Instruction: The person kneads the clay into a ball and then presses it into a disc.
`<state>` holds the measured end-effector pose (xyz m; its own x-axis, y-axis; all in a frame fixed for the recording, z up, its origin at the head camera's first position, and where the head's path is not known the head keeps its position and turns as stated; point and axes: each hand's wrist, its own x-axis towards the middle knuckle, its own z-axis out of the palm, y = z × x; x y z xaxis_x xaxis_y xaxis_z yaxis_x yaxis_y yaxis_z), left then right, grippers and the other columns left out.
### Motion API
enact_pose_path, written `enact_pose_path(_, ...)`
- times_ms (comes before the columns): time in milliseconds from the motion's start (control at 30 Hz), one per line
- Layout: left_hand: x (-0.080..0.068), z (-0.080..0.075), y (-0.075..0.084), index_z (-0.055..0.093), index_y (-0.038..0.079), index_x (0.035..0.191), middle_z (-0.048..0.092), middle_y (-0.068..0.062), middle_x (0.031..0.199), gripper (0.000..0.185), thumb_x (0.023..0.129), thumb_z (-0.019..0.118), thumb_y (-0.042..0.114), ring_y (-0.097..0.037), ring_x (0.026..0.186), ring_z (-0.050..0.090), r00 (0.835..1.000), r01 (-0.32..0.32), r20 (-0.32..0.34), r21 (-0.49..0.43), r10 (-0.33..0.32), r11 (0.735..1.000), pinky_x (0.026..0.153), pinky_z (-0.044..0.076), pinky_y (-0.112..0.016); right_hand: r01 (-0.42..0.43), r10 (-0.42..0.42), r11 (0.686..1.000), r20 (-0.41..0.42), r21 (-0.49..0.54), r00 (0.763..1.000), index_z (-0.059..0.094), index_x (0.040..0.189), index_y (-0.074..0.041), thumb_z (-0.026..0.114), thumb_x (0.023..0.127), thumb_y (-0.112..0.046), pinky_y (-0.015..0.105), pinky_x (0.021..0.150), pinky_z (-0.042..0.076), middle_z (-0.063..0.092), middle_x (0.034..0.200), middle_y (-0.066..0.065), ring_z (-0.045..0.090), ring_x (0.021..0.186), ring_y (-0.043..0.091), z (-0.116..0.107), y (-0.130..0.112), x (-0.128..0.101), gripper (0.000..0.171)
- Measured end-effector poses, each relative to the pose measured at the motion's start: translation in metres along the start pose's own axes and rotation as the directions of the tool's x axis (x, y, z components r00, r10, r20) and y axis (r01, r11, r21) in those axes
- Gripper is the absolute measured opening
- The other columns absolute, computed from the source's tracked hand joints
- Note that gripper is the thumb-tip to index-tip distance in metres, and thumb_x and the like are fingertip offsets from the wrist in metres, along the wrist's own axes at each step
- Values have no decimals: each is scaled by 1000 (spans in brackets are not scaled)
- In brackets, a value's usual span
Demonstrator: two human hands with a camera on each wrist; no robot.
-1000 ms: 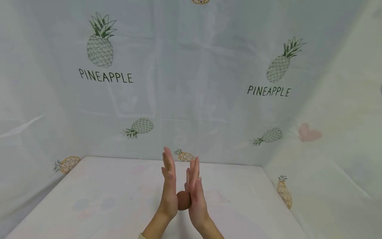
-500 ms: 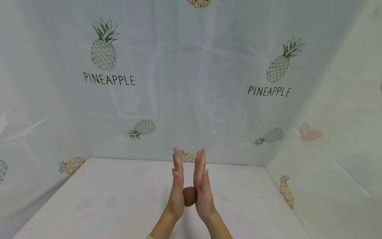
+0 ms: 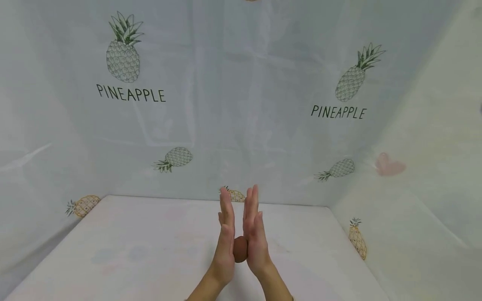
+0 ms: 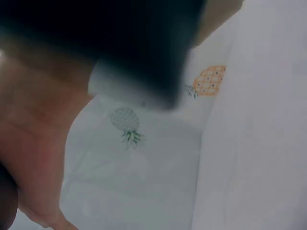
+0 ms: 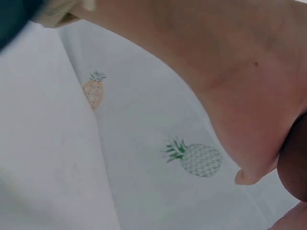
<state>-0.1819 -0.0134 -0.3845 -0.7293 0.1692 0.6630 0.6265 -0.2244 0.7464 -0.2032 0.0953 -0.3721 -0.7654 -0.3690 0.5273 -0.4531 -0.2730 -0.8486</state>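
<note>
A smooth brown ball (image 3: 240, 249) sits between my two palms in the head view, raised over the white table. My left hand (image 3: 225, 248) presses it from the left, its fingers straight and pointing up and away. From the other side, the palm of my right hand (image 3: 257, 246) touches it, with the fingers likewise extended. In the left wrist view only part of the ball (image 4: 6, 201) shows at the left edge. The right wrist view has the ball (image 5: 294, 160) partly cut off at its right edge, against a palm.
The white table (image 3: 158, 251) spreads out beneath the hands. Behind it hangs a pale curtain (image 3: 241, 104) printed with pineapples, and similar sheeting (image 3: 425, 209) closes off the right side. A dark blurred object (image 4: 120, 43) blocks the upper left wrist view.
The left hand has shifted back and forth against the right, with the ball staying between the palms. Both hands stand slightly further right than a second ago. The head view has tilted slightly.
</note>
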Motion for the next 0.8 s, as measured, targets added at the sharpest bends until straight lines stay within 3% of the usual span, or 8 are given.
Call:
enact_pose_path(233, 5, -16, -4, -19, 39, 167, -28, 18, 173, 60, 111, 2, 49, -9, 157, -33, 997, 30, -68, 70, -25, 997, 116, -34, -61, -26, 24, 999, 88, 28, 996, -22, 166, -42, -11, 110, -51, 67, 122, -22, -21, 175, -17, -22, 162, 18, 10, 4, 0, 58)
enact_pose_path(433, 10, -24, -5, -17, 39, 167, -26, 17, 174, 62, 111, 3, 54, -5, 158, -29, 996, 35, -89, 95, -26, 995, 119, -32, -58, -20, 14, 999, 127, 46, 992, -22, 165, -44, -13, 110, -49, 63, 123, -23, -23, 174, -14, -22, 162, 21, 13, -2, -2, 56)
enact_pose_path(800, 4, -17, -9, -17, 35, 168, -26, 17, 174, 59, 112, -2, 47, -10, 159, -29, 999, 42, 8, 113, -43, 993, 118, -31, -62, 17, -19, 999, 52, 36, 998, -20, 165, -46, -13, 109, -49, 64, 123, -22, -19, 176, -14, -18, 163, 15, 9, -16, -5, 57)
